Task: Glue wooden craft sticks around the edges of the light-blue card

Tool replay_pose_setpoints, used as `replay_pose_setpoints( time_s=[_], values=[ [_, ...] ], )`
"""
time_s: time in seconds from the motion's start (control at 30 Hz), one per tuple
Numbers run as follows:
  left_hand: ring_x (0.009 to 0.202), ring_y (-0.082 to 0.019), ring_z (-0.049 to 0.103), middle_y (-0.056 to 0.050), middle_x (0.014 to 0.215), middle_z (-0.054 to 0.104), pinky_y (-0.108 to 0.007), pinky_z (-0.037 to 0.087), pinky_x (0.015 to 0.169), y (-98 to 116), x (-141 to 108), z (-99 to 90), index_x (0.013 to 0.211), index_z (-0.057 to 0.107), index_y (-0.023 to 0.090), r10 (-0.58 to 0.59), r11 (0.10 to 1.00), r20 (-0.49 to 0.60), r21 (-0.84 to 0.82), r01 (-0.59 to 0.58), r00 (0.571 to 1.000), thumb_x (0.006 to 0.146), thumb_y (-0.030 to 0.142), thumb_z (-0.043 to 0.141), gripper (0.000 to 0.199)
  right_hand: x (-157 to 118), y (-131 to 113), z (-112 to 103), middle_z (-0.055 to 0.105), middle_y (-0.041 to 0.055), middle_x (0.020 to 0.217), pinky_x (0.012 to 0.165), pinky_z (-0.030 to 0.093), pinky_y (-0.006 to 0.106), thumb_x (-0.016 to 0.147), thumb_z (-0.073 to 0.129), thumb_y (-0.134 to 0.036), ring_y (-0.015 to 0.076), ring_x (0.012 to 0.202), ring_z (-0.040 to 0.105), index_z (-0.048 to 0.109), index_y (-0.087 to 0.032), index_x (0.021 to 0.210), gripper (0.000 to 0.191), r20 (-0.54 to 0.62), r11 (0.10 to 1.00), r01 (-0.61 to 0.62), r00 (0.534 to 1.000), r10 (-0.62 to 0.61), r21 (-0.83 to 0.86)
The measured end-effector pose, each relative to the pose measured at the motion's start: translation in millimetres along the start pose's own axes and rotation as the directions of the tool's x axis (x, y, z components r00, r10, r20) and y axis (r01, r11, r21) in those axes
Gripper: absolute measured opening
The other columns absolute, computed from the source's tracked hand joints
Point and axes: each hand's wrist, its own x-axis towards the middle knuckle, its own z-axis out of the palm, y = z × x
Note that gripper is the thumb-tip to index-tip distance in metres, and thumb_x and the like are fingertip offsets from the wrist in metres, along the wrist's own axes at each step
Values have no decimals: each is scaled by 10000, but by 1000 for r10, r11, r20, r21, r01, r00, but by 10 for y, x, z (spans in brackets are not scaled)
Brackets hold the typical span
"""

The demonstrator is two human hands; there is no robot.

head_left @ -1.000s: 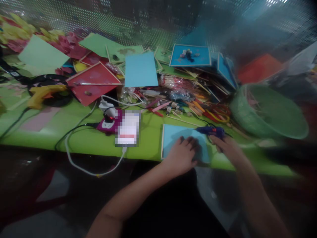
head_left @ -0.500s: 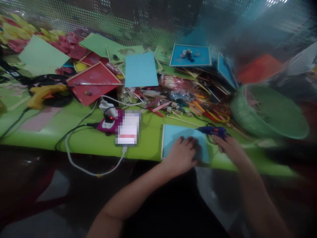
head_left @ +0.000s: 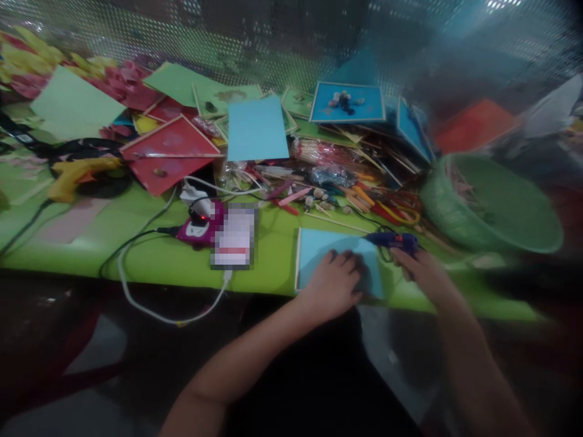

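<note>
A light blue card (head_left: 314, 246) with a pale strip along its left edge lies at the front of the green table. My left hand (head_left: 336, 279) rests on it, fingers spread over its surface. In my right hand (head_left: 414, 261) is a dark blue hot glue gun (head_left: 396, 240), held by its handle. Its nozzle points left, at the card's upper right corner; whether it touches cannot be made out. A thin pale stick (head_left: 334, 222) lies just beyond the card's back edge.
Left of the card are a phone (head_left: 234, 237) on a white cable and a purple power strip (head_left: 195, 230). A yellow glue gun (head_left: 82, 176) lies farther left. Behind are scissors (head_left: 401, 213), sticks, pebbles and framed cards (head_left: 348, 112). A green basin (head_left: 492, 206) stands right.
The view has shifted very slightly. Both hands, the glue gun and the card keep nearly the same places relative to each other.
</note>
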Motion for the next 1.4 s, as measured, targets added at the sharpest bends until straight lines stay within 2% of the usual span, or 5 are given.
replay_pose_setpoints(
  time_s=[0.17, 0.33, 0.6, 0.9, 1.4],
  values=[
    [1388, -315, 495, -117, 1526, 555, -504, 417, 1093, 38, 76, -33, 1392, 607, 184, -24, 1000, 12, 5, 24, 1000, 1004, 486, 538, 496, -80, -17, -91, 497, -3, 430, 468, 318, 302, 730, 588, -856, 133, 426, 415, 600, -226, 594, 645, -26, 998, -15, 1000, 17, 64],
    [1490, -305, 406, -127, 1615, 468, -529, 349, 1183, 57, 137, 23, 1461, 553, 172, 0, 1000, 19, -9, 0, 1000, 992, 509, 552, 577, -76, 16, -59, 493, -11, 424, 452, 331, 291, 735, 589, -871, 135, 423, 434, 611, -225, 616, 658, -32, 996, 19, 999, -16, 87],
    [1491, -305, 411, -116, 1620, 464, -525, 339, 1189, 43, 96, 58, 1478, 532, 179, -2, 1000, 25, -26, 2, 1000, 989, 503, 556, 588, -57, 45, -59, 490, 3, 412, 461, 325, 301, 773, 589, -825, 136, 413, 417, 574, -227, 537, 644, -20, 999, 0, 1000, 1, 34],
    [1485, -292, 413, -102, 1615, 477, -517, 332, 1195, 47, 91, 22, 1472, 544, 188, -12, 999, 27, -38, 13, 1000, 1003, 513, 526, 571, 0, 15, 99, 502, 5, 448, 498, 317, 306, 851, 596, -701, 147, 462, 455, 520, -231, 508, 587, 35, 1000, 17, 999, -17, 7],
    [1495, -295, 407, -107, 1616, 472, -542, 334, 1204, 44, 79, 35, 1478, 528, 185, -10, 999, 31, -39, 11, 999, 1002, 464, 551, 552, -88, 140, -118, 515, 17, 440, 483, 340, 306, 778, 578, -832, 147, 449, 458, 529, -238, 509, 654, -49, 1000, -22, 999, 23, 20]
  ],
)
